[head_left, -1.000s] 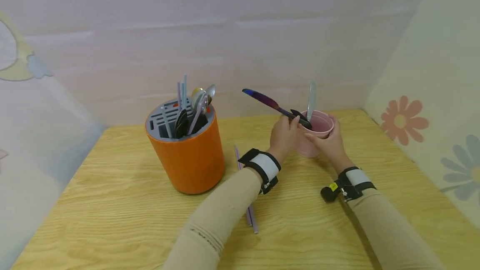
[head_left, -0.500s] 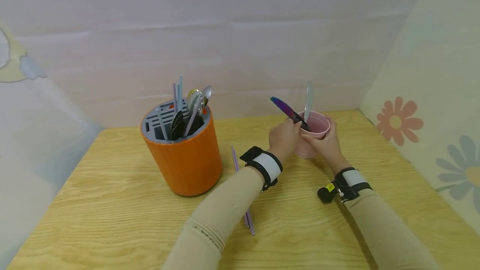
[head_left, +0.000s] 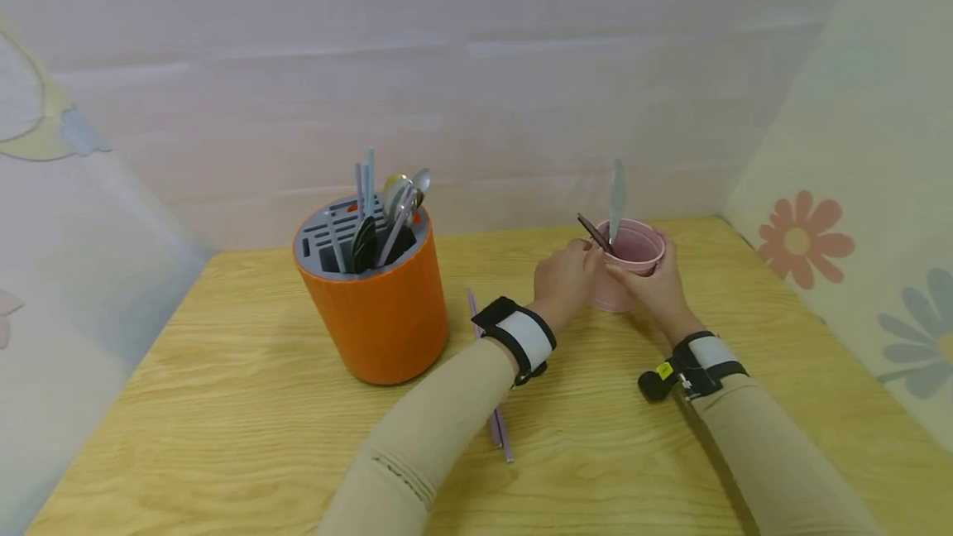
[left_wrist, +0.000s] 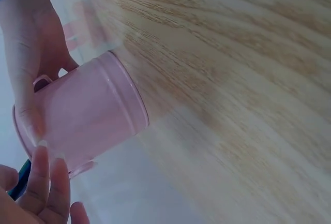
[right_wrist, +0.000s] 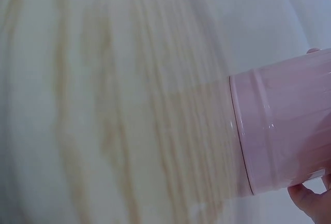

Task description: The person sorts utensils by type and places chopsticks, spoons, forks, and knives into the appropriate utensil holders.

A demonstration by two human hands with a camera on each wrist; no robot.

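Observation:
A pink cup stands on the wooden table at the back right. My right hand wraps round its right side; its fingertips show at the cup in the right wrist view. My left hand is at the cup's left rim and pinches a dark utensil that leans into the cup. A pale silver utensil stands upright inside. The left wrist view shows the cup, my left fingers beside it and my right hand behind it.
An orange holder with a grey slotted top holds several spoons and sticks at the middle left. Two purple sticks lie on the table, partly under my left forearm. Walls close the back and the right side.
The dark utensil's purple handle, which pointed up and left, has swung upright and sunk into the cup; only a short end shows. Both hands have stayed at the cup.

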